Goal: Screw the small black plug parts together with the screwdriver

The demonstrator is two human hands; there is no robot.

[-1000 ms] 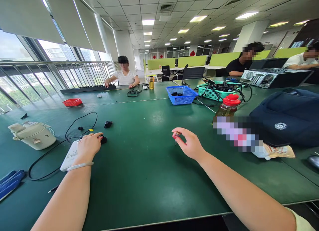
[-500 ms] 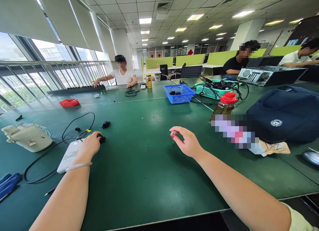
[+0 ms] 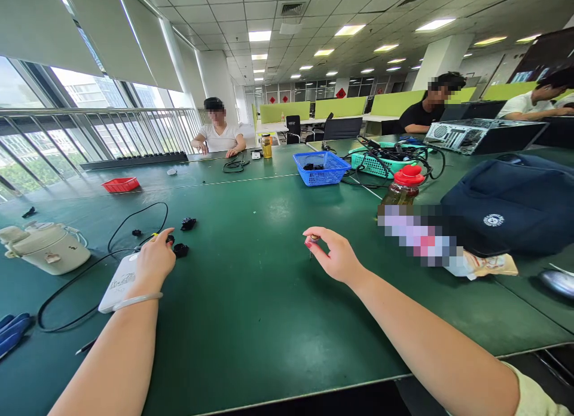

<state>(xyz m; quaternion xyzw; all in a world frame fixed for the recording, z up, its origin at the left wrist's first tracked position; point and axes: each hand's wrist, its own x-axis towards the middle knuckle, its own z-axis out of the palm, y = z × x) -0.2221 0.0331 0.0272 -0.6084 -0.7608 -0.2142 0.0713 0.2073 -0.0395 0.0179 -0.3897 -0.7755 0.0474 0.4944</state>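
My left hand (image 3: pixel 155 257) hovers by several small black pieces on the green table (image 3: pixel 251 296), its fingers apart. One black piece (image 3: pixel 180 250) lies just right of its fingertips, and another dark bit (image 3: pixel 170 240) shows between finger and thumb; I cannot tell whether it is touched. Farther back is a crinkled black piece (image 3: pixel 188 224). Under my left wrist lies a white power-bank-like block (image 3: pixel 120 281) beside a black cable (image 3: pixel 58 302). My right hand (image 3: pixel 334 254) pinches a small thin-shafted tool (image 3: pixel 314 239) with a brownish round top, shaft pointing down.
At left stand a cream bottle (image 3: pixel 54 248), blue gloves (image 3: pixel 13 332) and a red tray (image 3: pixel 121 184). Toward the back are a blue basket (image 3: pixel 321 176) and a green basket (image 3: pixel 381 165) of cables. A red-capped bottle (image 3: pixel 403 186) and navy bag (image 3: pixel 506 201) occupy the right. Several people sit beyond.
My left hand has drawn back slightly to the left, off the black piece, its index finger straighter. My right hand stays about where it was. The person across has pulled one arm in.
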